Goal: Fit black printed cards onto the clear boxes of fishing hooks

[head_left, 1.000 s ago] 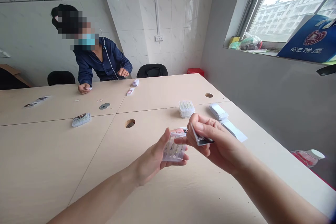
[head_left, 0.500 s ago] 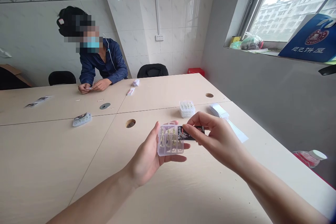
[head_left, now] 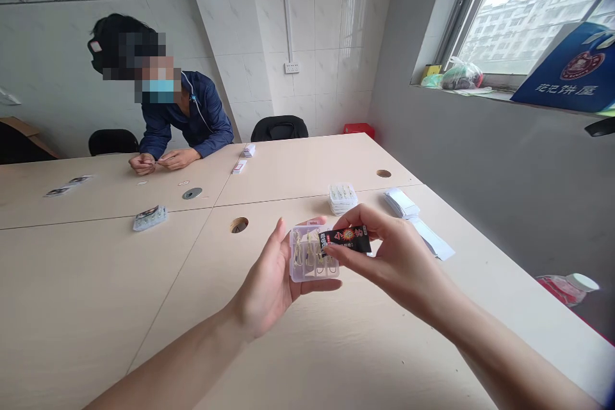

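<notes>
Resting in my left hand [head_left: 273, 275] is a small clear plastic compartment box [head_left: 302, 262], tilted towards me, its fingers wrapped behind and under it. Inside the box lie several fish hooks tied with pale yellow line, split among narrow compartments. My right hand [head_left: 384, 240] pinches a black printed card [head_left: 353, 240] with red and white lettering between thumb and fingers. The card's left end overlaps the upper right part of the box; I cannot tell whether it touches the hooks.
Beyond my hands stands a stack of similar clear boxes [head_left: 343, 198]. White cards [head_left: 401, 203] lie to its right. A packed box [head_left: 150, 218] sits at left, near a round cable hole [head_left: 239, 225]. Across the table [head_left: 192, 288], a person [head_left: 187, 109] in dark blue handles something small.
My right hand has turned the black card so more lettering shows, and its end has shifted left over the box. The person across leans further left.
</notes>
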`<state>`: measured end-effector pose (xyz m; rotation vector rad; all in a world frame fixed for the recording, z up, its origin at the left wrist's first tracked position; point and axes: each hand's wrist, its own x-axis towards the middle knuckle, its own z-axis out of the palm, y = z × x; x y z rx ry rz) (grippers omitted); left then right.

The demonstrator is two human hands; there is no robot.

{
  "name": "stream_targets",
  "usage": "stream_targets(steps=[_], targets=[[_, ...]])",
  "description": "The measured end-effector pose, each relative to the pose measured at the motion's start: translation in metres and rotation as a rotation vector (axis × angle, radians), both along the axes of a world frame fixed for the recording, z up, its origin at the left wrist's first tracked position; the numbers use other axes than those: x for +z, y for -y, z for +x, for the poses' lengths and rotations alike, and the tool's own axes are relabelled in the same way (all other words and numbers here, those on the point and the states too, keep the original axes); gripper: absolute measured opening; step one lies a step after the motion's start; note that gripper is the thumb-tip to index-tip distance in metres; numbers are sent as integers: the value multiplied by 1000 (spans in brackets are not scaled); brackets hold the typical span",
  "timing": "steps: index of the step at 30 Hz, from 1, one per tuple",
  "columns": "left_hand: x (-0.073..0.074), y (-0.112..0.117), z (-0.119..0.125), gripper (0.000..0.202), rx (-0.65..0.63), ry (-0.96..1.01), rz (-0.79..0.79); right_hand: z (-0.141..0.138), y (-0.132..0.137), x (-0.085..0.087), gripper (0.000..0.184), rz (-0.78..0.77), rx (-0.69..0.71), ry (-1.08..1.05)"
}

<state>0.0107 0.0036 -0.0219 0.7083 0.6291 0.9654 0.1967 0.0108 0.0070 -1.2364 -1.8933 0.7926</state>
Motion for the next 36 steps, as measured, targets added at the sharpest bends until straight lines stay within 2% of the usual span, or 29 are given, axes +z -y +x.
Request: stream_targets(steps=[10,15,23,30,36], targets=[[3,3,1,53,-40,41,57,-4,1,4,14,22,-17,-24],[2,4,2,50,-22,26,47,-2,0,4,11,38,-26,-19],[5,4,2,52,-43,19,60,3,-2,6,17,76,-83,-52],[2,6,1,57,-46,-3,54,-3,1,2,18,-14,-31,-101],[1,8,1,63,-63,-55,84,-9,2,-1,22,-19,-17,-143]])
